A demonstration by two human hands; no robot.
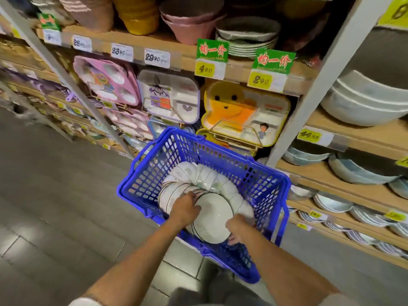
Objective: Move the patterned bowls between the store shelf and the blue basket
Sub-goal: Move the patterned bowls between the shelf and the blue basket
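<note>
Holds a stack of bowls (212, 217) inside the blue basket (260, 173), down on the floor (55, 195) just left of the shelf (375, 138). Lies tipped on its side there, fanned toward the far wall. Grips the near rims with the left hand (185, 208), fingers curled over them. Clasps the stack's right edge with the right hand (239, 227), fingertips partly hidden.

Left hand (185, 208), right hand (239, 226), forearms bare; white left sleeve edge (82, 302); pale right sleeve edge (336, 300); grey legwear (198, 294).
</note>
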